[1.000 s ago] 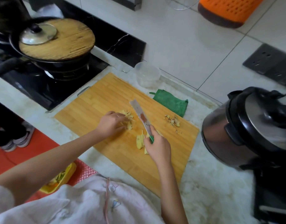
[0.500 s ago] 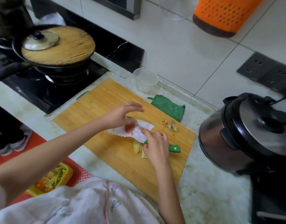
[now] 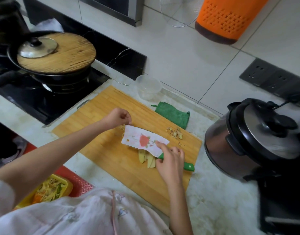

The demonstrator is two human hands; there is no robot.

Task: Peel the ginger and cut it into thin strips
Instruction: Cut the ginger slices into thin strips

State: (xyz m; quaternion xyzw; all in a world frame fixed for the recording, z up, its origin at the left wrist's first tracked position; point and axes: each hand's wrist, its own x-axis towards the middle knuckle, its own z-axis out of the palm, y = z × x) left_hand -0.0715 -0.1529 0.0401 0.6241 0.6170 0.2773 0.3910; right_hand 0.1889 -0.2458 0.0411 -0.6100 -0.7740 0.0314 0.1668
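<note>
Where the ginger slices [image 3: 146, 159] lie on the cutting board [image 3: 101, 116], half under the flat-lying knife [image 3: 142, 141], our right hand [image 3: 171, 163] grips the knife at the root of its handle, forefinger straight along the blade. Our left hand [image 3: 118, 117] is curled at the blade's far corner, over thin strips [image 3: 122, 128]; we cannot tell whether it pinches anything. Beyond the blade lie peel scraps [image 3: 175, 133], near a green cloth [image 3: 173, 114].

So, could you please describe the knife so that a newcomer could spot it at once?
Find the wooden cutting board between the stove and the cooker. The knife is near its middle, blade face up. It alone has a white blade with a pink flower and a green handle.
</note>
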